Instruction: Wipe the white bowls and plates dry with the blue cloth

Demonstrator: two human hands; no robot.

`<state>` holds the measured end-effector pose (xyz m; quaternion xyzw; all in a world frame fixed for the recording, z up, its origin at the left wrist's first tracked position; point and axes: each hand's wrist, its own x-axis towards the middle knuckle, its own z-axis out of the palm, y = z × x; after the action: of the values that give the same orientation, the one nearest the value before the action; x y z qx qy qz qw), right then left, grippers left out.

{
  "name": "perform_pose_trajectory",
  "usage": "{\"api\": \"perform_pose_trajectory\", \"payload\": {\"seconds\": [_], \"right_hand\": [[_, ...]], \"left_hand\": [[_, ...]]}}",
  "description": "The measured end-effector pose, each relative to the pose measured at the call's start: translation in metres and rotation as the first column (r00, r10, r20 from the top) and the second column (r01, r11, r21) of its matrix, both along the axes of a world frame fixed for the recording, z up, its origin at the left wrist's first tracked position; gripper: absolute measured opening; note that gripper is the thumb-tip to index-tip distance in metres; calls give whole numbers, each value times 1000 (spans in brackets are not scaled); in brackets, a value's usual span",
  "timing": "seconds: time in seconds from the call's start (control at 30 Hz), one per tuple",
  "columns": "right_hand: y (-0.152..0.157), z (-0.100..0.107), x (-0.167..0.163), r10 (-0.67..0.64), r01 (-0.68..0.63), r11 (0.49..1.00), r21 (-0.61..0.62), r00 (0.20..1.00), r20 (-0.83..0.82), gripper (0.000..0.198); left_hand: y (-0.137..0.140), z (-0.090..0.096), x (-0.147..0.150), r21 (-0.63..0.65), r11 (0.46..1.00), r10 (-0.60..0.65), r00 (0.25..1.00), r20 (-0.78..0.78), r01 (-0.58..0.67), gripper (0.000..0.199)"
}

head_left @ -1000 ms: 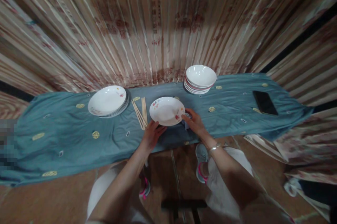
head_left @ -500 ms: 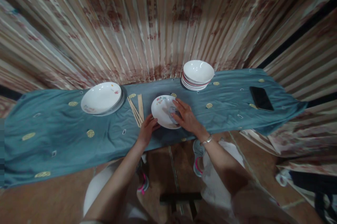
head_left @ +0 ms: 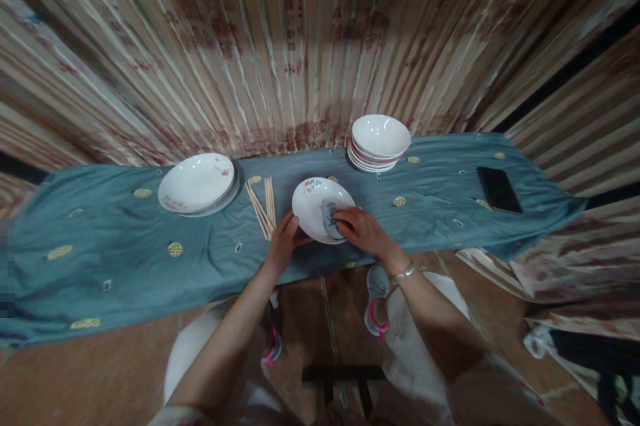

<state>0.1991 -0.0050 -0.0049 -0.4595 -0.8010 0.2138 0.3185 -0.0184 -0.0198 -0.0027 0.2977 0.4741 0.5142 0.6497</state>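
Note:
A white plate with a floral print (head_left: 311,203) is in front of me, tilted slightly. My left hand (head_left: 285,239) grips its lower left rim, thumb on top and fingers underneath. A crumpled greyish-blue cloth (head_left: 330,218) is pinched in my right hand (head_left: 361,229) and pressed on the right part of the plate's inner surface. Just left of the plate lie several pale wooden chopsticks (head_left: 260,209) in two bunches, one slanted and one nearly straight.
The long table has a teal cloth (head_left: 125,259) with yellow motifs. A stack of floral plates (head_left: 195,183) stands on the left, a stack of white bowls (head_left: 380,138) at the back right. A black phone (head_left: 499,189) lies far right. Behind hangs a pleated curtain (head_left: 310,46).
My right hand has gone from spread fingers over the cloth to a bunched pinch on it. My left thumb has come onto the plate's rim. The view has shifted slightly.

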Motion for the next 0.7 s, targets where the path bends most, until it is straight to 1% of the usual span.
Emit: {"api": "perform_pose_trajectory", "payload": {"seconds": [0.13,0.23,0.37,0.43,0.5,0.6,0.7], "right_hand": [[-1,4,-6,40,-46,996,-77,996,-74,22],[-2,6,-15,91,-120,980,-160,979,-181,23],[1,5,-30,120,-205,952,-228,934,-337,27],[4,5,-37,141,-250,939,-238,907,-397,29],[8,5,-44,156,-279,932,-234,886,-436,33],[15,6,-52,155,-272,941,-203,877,-455,40],[22,6,-58,158,-243,959,-143,884,-440,45]], "left_hand": [[5,-2,1,6,1000,11,1000,-18,-10,45],[7,-2,2,22,1000,8,999,-36,-7,46],[8,-1,4,26,999,34,999,-41,-33,62],[8,0,5,33,999,43,998,-51,-41,68],[7,1,7,60,998,30,997,-65,-26,66],[7,3,8,94,995,20,996,-87,-12,60],[7,5,9,106,994,36,993,-116,-24,59]]}}
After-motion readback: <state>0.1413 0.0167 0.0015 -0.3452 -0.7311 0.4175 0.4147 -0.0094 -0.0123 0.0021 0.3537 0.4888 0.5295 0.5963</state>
